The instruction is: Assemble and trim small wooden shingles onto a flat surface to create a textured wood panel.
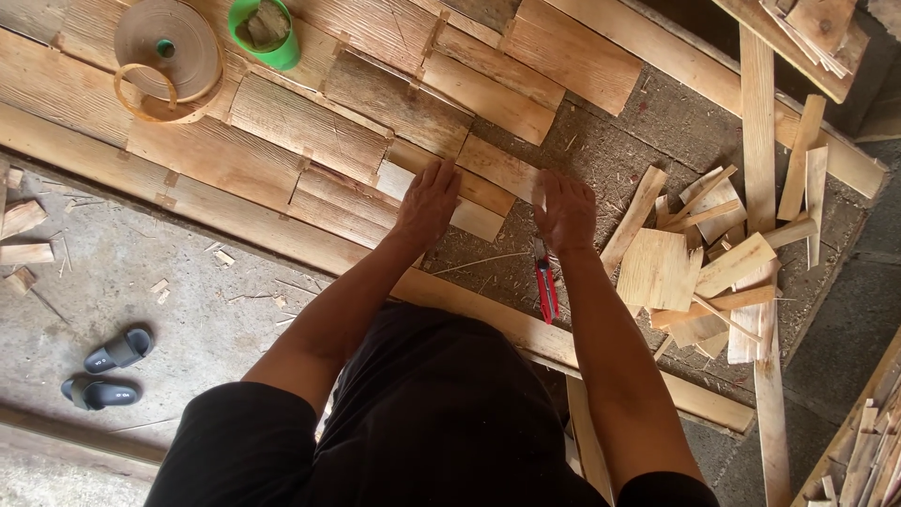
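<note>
My left hand [427, 202] lies palm down on a row of thin wooden veneer pieces [310, 127] laid edge to edge on a board. Its fingers press a light piece [479, 219] at the end of the row. My right hand [565, 211] rests flat beside it, fingers on the edge of a longer veneer strip [502, 167]. Neither hand grips anything. A red-handled cutter [545, 282] lies on the board just under my right wrist.
A loose heap of wood offcuts [704, 263] lies to the right. A roll of paper tape [169, 47] and a green tape holder [267, 33] sit at the top left. Two grey slippers [108, 371] rest on the concrete floor at the lower left. A long plank [765, 235] runs down the right side.
</note>
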